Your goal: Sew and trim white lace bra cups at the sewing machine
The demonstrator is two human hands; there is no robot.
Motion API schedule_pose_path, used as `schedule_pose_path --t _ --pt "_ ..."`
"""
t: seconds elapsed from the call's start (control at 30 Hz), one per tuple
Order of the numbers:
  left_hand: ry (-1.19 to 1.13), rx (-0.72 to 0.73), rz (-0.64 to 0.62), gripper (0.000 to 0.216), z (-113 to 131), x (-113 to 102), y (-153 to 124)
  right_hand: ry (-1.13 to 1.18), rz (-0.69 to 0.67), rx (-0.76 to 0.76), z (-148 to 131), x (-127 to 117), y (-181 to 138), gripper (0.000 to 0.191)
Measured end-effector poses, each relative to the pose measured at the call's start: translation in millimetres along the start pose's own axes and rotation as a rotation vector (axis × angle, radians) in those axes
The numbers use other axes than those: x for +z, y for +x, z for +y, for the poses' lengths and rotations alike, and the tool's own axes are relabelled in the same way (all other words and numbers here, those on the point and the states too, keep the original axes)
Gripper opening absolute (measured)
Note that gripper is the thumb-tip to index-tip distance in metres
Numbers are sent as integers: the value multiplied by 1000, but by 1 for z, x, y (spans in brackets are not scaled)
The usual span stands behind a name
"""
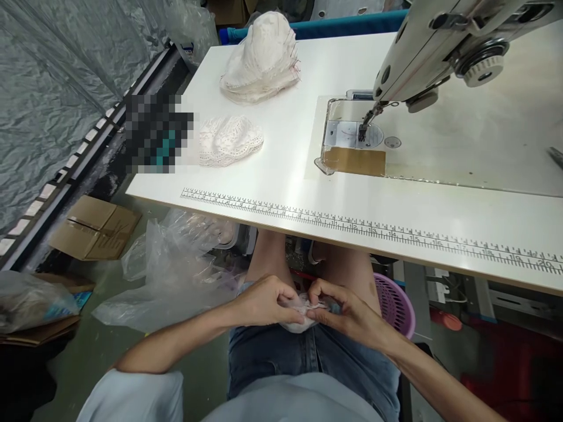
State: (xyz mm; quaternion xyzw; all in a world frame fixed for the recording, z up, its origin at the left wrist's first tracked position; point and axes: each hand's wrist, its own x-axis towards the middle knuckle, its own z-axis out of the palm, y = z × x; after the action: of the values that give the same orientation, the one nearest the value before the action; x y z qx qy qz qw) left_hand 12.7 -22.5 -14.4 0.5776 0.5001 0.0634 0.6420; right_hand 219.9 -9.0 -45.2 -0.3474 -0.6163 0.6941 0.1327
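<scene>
Fabric piece (303,313) sits on the lap below the counter (281,176); left hand (264,302) and right hand (341,310) both pinch it, seemingly aligning edges; any lift to the sewing machine (440,53) needs that pinch kept.

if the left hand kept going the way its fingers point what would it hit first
The left hand points toward the person's right, so it likely meets the white fabric piece it pinches first, then the right hand close behind.
</scene>
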Motion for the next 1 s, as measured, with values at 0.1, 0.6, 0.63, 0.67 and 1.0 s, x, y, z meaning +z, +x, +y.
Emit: schedule_pose_path --t 0.1,0.6,0.63,0.67,1.0 --pt "-58 -11 -36 27 1 -2 -1 30 5 5 2 -2 0 23" --pt "-135 -9 -128 30 -2 -10 -5 55 70 10 -3 -4 -2 24" --pt "-120 -3 -121 30 -1 -10 -6 77 57 12 -4 -4 -2 23" --pt "-99 1 -111 30 0 -10 -6 95 40 16 -5 -4 -2 27" --pt "52 13 -67 20 6 -9 -13 120 -123 187 -13 2 9 32"
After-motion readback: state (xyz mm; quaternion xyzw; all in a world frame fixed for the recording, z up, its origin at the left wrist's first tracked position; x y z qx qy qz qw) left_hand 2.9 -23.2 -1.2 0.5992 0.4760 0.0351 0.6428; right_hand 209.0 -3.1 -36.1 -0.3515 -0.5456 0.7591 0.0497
